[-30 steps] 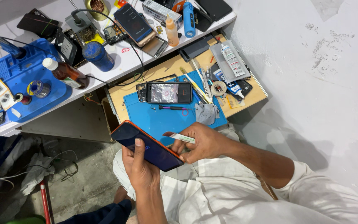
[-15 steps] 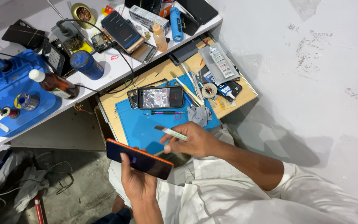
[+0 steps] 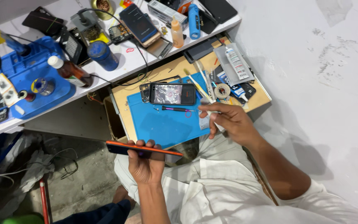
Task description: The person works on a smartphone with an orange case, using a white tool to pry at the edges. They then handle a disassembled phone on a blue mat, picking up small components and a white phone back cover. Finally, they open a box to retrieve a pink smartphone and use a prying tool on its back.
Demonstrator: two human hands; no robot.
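Note:
My left hand (image 3: 146,164) grips a thin phone panel with an orange edge (image 3: 143,148), held edge-on over my lap, just in front of the blue work mat (image 3: 162,124). My right hand (image 3: 228,121) hovers over the mat's right side and pinches a small white pen-like tool (image 3: 210,108), blurred by motion. On the mat's far edge lies an opened phone body (image 3: 171,93) with its insides showing, and a slim screwdriver (image 3: 178,109) rests beside it.
The mat lies on a low wooden board (image 3: 262,97) with a tape roll (image 3: 222,90), glue tubes and tweezers. A white bench (image 3: 125,66) behind holds a blue tray (image 3: 42,83), a brown bottle (image 3: 69,71), a blue cup (image 3: 102,54) and phones. A white wall stands right.
My right hand has left the panel and moved right over the mat with the white tool. My left hand has tilted the panel from face-up to edge-on.

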